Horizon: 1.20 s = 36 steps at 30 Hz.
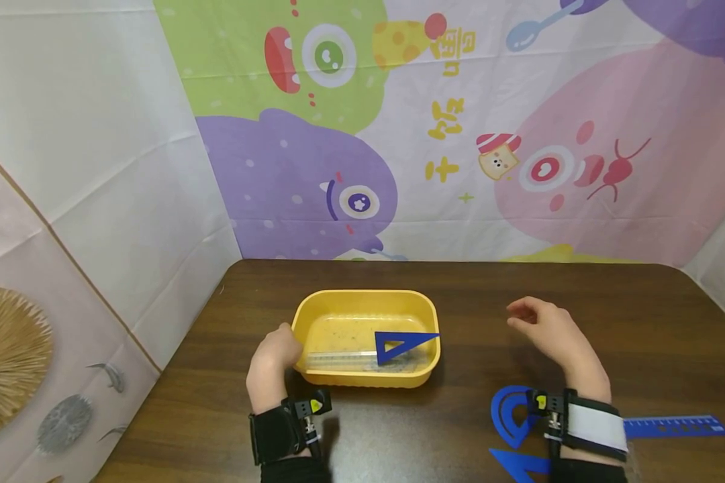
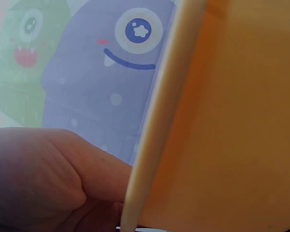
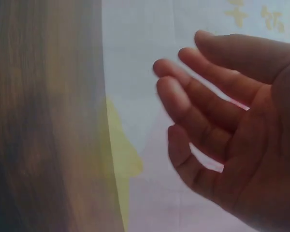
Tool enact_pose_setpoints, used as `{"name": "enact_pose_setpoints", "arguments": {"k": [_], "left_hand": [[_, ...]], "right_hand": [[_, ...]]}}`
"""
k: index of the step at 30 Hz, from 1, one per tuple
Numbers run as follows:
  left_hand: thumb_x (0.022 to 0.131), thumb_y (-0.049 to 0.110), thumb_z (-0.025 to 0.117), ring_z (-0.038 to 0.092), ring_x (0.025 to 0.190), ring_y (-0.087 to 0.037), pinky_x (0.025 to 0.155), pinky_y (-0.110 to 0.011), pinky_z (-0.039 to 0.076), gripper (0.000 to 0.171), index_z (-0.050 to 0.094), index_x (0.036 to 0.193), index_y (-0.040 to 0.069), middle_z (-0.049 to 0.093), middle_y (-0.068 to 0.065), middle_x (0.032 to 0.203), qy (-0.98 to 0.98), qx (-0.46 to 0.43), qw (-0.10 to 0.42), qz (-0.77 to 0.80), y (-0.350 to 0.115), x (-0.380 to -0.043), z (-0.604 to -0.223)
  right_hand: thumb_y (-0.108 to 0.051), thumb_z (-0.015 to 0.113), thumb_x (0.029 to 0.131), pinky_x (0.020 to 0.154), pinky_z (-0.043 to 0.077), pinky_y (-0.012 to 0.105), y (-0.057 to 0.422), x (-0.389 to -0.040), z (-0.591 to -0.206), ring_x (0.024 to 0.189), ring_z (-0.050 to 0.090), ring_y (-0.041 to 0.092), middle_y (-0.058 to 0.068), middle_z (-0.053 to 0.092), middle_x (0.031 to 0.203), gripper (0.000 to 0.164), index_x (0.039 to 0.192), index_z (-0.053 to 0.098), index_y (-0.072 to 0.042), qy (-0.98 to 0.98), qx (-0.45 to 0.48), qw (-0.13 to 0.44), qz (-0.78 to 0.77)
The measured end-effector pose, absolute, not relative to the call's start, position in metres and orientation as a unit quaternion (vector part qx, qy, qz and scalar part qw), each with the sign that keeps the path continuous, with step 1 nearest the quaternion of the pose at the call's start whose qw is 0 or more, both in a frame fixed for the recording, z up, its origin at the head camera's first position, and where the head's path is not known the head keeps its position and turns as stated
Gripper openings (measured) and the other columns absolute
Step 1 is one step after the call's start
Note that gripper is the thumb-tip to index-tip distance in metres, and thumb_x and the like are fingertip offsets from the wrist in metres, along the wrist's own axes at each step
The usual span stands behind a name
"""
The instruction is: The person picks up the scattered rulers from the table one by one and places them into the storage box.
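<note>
My left hand [image 1: 274, 355] grips the left end of a yellow plastic basin [image 1: 362, 380]. In the left wrist view the thumb [image 2: 104, 174] passes behind the basin's rim [image 2: 157, 116], where its tip is hidden. A clear ruler [image 1: 338, 361] lies inside along the near side. Over its right part, a blue set square [image 1: 383, 345] leans with its point at the right rim. To the right of the basin, my right hand [image 1: 558, 339] hovers above the table. Its fingers [image 3: 200, 121] are loosely bent, with nothing between them and the thumb.
Below my right wrist lie a blue protractor [image 1: 503, 412], another blue set square [image 1: 516, 463] and a blue ruler [image 1: 679, 426], each partly covered by the forearm. A printed cloth [image 1: 447, 235] hangs behind the brown table [image 1: 205, 409], and a pale cloth covers the left side.
</note>
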<state>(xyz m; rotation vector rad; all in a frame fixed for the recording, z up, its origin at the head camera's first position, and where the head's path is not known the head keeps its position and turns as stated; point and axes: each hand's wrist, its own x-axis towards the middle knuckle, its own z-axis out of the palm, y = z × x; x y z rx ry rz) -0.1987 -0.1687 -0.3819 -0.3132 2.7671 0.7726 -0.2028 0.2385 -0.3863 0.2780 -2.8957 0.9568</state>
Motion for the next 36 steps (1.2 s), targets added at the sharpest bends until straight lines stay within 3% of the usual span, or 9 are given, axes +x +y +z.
{"name": "enact_pose_setpoints", "arguments": {"k": [11,17,23,30,36], "left_hand": [[0.087,0.003,0.042,0.048,0.073,-0.026,0.066,-0.035,0.039,0.032,0.042,0.116,-0.01,0.048,-0.015,0.082,0.948,-0.107,0.124,0.271,-0.17,-0.199,-0.38],[0.087,0.003,0.04,0.048,0.073,-0.026,0.067,-0.036,0.039,0.033,0.041,0.117,-0.011,0.048,-0.015,0.083,0.949,-0.103,0.123,0.27,-0.17,-0.198,-0.38],[0.087,0.003,0.04,0.048,0.073,-0.026,0.067,-0.036,0.039,0.034,0.041,0.118,-0.011,0.048,-0.015,0.082,0.95,-0.106,0.122,0.269,-0.17,-0.198,-0.381],[0.087,0.003,0.04,0.048,0.072,-0.026,0.066,-0.035,0.04,0.033,0.041,0.117,-0.011,0.048,-0.015,0.081,0.95,-0.103,0.121,0.269,-0.17,-0.198,-0.382],[0.086,0.002,0.041,0.048,0.071,-0.025,0.064,-0.034,0.039,0.032,0.042,0.115,-0.01,0.048,-0.015,0.08,0.95,-0.108,0.119,0.266,-0.169,-0.199,-0.383]], "right_hand": [[-0.033,0.054,0.088,0.076,0.043,0.05,0.27,-0.192,-0.39,0.1,0.051,0.045,0.029,0.055,0.112,0.05,0.118,0.049,0.007,-0.96,0.001,-0.032,0.279],[-0.034,0.052,0.089,0.076,0.041,0.052,0.282,-0.188,-0.388,0.103,0.046,0.049,0.032,0.049,0.117,0.053,0.12,0.047,0.009,-0.957,-0.049,-0.058,0.279],[-0.037,0.051,0.088,0.078,0.038,0.054,0.287,-0.183,-0.387,0.106,0.04,0.052,0.034,0.043,0.122,0.056,0.121,0.045,0.009,-0.951,-0.095,-0.064,0.288],[-0.034,0.053,0.087,0.075,0.038,0.054,0.291,-0.178,-0.387,0.101,0.043,0.054,0.035,0.046,0.118,0.049,0.112,0.053,0.008,-0.938,-0.187,-0.014,0.291],[-0.041,0.047,0.088,0.07,0.039,0.053,0.299,-0.176,-0.39,0.101,0.041,0.055,0.036,0.04,0.123,0.055,0.117,0.049,0.006,-0.923,-0.246,-0.027,0.295]]}}
